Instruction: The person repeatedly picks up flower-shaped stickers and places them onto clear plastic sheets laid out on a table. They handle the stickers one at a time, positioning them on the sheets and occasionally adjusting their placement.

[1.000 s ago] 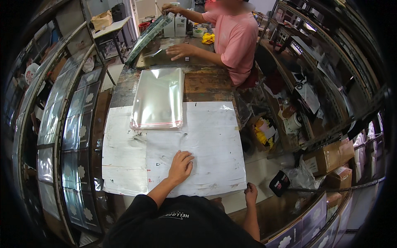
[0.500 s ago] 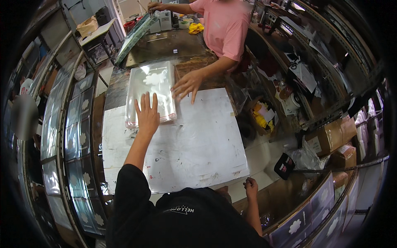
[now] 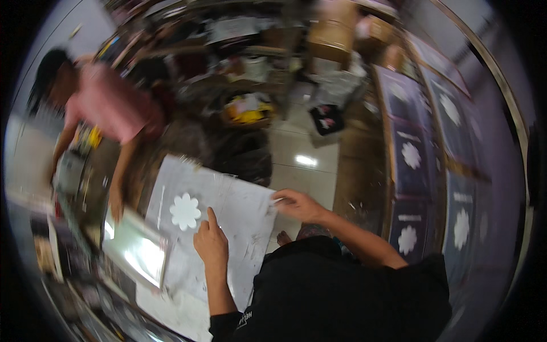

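Note:
On the white work board point(image 3: 250, 228) shows a white flower shape point(image 3: 185, 212) with a thin white line of print beside it, apparently on a clear plastic sheet whose edges are hard to make out. My left hand point(image 3: 212, 242) is at this sheet, index finger stretched out and the other fingers curled as if gripping its edge. Near the board's far right corner, my right hand point(image 3: 299, 206) is closed in a pinch, seemingly on the same sheet. To the left lies a shiny stack of clear sheets point(image 3: 137, 245), partly under a co-worker's hand point(image 3: 116, 206).
A co-worker in a pink shirt point(image 3: 111, 102) leans over the far left of the table. Racks with flower-printed sheets point(image 3: 410, 154) stand at right. Cardboard boxes point(image 3: 330, 40), a black cap point(image 3: 326, 119) and a box of yellow items point(image 3: 248, 109) are beyond the tiled floor.
The view has swung to the right. My left hand has left the stack, and the flower-printed sheet now shows over the board. My right hand has come up to the board's corner.

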`<state>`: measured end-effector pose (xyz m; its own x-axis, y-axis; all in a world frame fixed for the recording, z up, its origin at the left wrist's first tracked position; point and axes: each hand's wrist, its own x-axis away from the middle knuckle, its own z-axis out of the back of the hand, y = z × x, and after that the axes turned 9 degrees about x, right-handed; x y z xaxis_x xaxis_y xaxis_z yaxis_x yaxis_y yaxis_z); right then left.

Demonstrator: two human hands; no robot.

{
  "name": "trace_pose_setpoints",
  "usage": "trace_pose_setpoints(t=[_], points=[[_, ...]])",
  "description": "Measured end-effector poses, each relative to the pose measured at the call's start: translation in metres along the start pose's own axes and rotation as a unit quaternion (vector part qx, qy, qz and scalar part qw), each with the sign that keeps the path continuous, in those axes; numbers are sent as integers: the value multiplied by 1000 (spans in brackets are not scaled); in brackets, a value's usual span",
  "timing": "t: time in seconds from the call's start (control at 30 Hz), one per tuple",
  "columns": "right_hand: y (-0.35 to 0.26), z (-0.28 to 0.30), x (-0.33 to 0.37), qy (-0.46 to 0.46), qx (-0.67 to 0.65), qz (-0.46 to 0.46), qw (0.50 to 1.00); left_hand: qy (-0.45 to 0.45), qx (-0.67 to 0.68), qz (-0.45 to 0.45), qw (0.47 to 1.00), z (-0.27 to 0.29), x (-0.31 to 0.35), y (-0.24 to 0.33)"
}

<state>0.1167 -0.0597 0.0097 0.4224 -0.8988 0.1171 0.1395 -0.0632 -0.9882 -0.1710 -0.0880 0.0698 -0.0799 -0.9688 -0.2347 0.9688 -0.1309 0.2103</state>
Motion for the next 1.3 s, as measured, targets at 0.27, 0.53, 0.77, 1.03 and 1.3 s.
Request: trace_pose_setpoints(t=[0.27, 0.53, 0.77, 1.03, 1.3], points=[[-21, -19, 22, 87, -63, 45, 993, -83, 109, -198, 971, -49, -26, 108], [40, 31, 79, 379, 43, -106, 919, -222, 225, -302, 899, -48, -13, 183], [37, 146, 117, 365, 181, -164, 898, -187, 331, -172, 909, -65, -8, 125], [54, 302, 130, 357, 348, -119, 858, -84, 175, -12, 981, -108, -12, 46], [86, 413, 238, 579, 56, -107, 806, -47, 106, -8, 993, -121, -12, 71]])
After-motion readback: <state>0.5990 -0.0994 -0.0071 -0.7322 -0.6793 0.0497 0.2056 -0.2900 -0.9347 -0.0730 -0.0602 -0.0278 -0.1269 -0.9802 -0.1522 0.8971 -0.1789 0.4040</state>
